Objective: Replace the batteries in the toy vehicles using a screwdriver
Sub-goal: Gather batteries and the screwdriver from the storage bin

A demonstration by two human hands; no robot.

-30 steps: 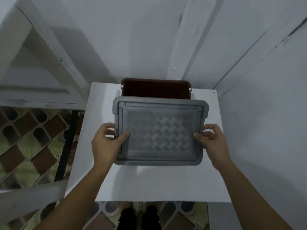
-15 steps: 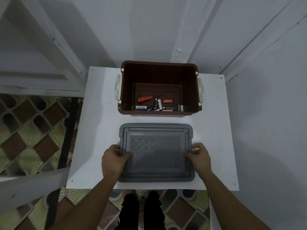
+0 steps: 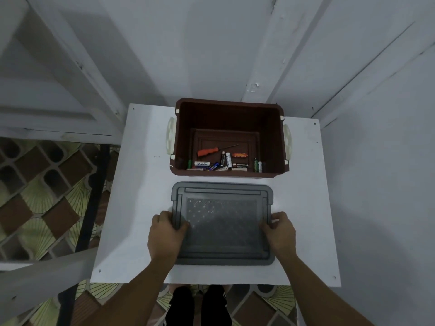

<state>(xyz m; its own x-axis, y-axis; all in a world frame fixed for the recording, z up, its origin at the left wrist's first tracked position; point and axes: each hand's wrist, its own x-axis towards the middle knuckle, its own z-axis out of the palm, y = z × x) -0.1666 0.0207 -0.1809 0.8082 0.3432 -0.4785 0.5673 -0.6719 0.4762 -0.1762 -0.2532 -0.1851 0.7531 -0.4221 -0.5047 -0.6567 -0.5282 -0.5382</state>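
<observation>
**Trainee:** State the condition of both hands.

**Instructor:** The left hand grips the left short edge of the grey lid. The right hand grips the right short edge. Each thumb lies on top and the fingers curl round the rim. The lid appears to rest flat on the white table, just in front of the brown bin.

**Trainee:** Locate the tool.

**Instructor:** The screwdriver lies on the bin floor, beyond the lid and away from the person. Its long axis runs roughly left to right, with the orange handle on the left and the tip pointing right and slightly away. The handle is somewhat nearer the left hand. Either hand must let go of the lid and reach over the bin's near wall.

**Trainee:** Any legible markings?

**Instructor:** The loose batteries lie along the near wall. One white cell reads "Heybright", seen upside down. An orange cell possibly reads "HUAHONG", but the print is small. No toy vehicle is in view.
</observation>
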